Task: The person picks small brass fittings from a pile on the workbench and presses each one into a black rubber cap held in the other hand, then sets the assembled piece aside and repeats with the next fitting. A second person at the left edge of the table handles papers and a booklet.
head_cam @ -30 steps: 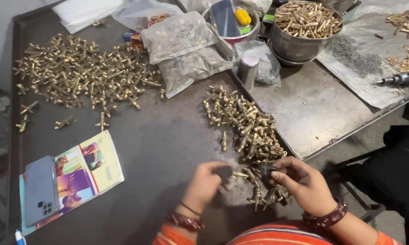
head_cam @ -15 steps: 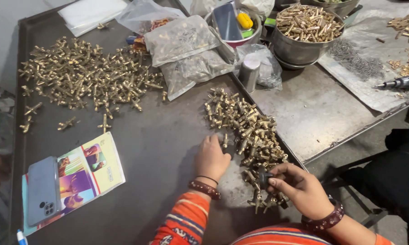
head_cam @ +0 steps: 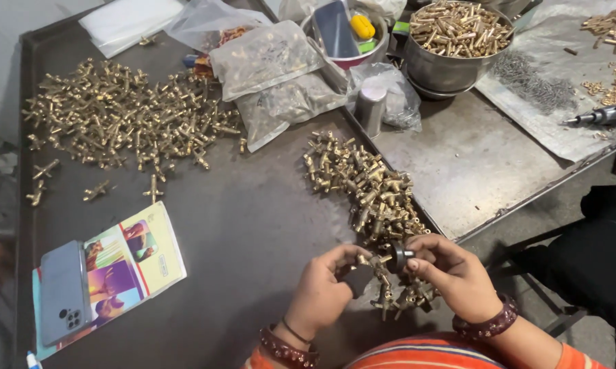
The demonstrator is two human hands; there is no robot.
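Note:
My left hand (head_cam: pixel 325 290) holds a small brass fitting with a dark pad (head_cam: pixel 358 279) under its fingers, near the table's front edge. My right hand (head_cam: pixel 451 273) pinches a small dark round knob (head_cam: pixel 398 257) against that fitting. Both hands meet over the near end of a long heap of brass fittings (head_cam: pixel 362 184). A larger spread of brass T-shaped fittings (head_cam: pixel 123 123) lies at the far left of the dark metal tray table (head_cam: pixel 253 219).
A phone (head_cam: pixel 63 292) rests on a colourful booklet (head_cam: pixel 127 263) at front left. Clear bags of small parts (head_cam: pixel 270 68), a pink bowl (head_cam: pixel 342 41), a steel bowl of brass pieces (head_cam: pixel 455 41) and a small metal can (head_cam: pixel 371 109) stand at the back. A power tool (head_cam: pixel 605 115) lies at right.
My left hand reached forward into the brass heap half a second ago, then came back. It now meets my right hand near the table's front edge with a fitting.

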